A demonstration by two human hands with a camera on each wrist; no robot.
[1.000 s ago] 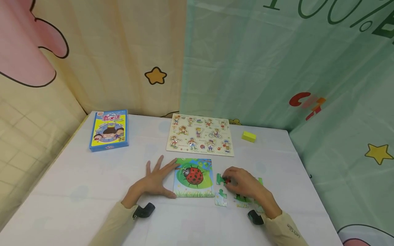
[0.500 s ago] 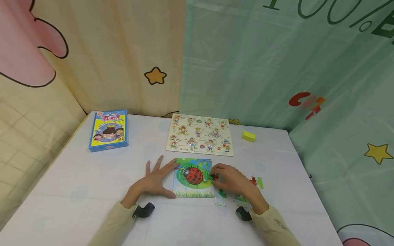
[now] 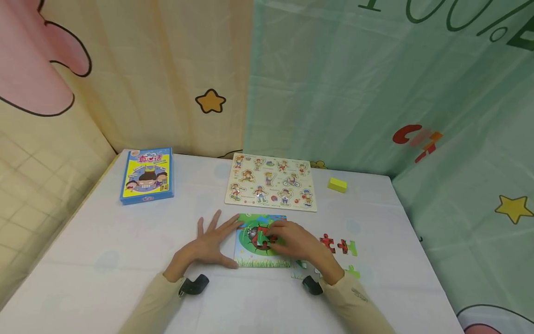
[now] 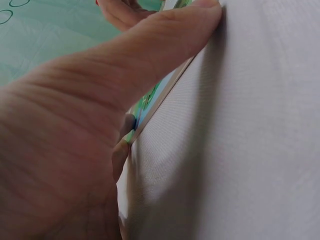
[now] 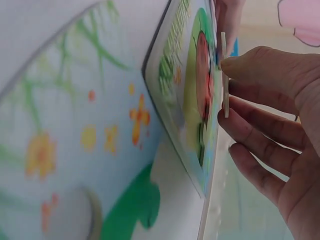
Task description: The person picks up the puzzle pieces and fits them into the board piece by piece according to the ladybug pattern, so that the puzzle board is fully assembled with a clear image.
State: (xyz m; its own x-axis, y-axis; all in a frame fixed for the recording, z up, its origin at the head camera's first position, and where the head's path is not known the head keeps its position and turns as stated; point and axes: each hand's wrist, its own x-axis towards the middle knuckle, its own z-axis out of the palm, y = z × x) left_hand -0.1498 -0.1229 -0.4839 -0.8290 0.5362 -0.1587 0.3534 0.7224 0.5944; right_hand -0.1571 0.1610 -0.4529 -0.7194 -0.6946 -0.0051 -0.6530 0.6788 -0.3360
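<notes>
Pinching a puzzle piece (image 5: 225,92) above the ladybug board (image 3: 263,263) on the table (image 3: 104,287) with the fingers of the right hand (image 3: 294,239); touching the board's left side with the left hand (image 3: 212,243), fingers spread. Legible far left on the blue box (image 3: 147,175): "真心话"; far right on the green curtain (image 3: 325,102): "100%".

We find the cloth (image 4: 270,130) woven and matt, the puzzle (image 3: 254,258) smooth-faced and printed. From the puzzle, the box (image 3: 147,176) at ten o'clock looks glossy card, the panel (image 3: 271,182) at twelve smooth wood, the block (image 3: 337,185) at two matt.
</notes>
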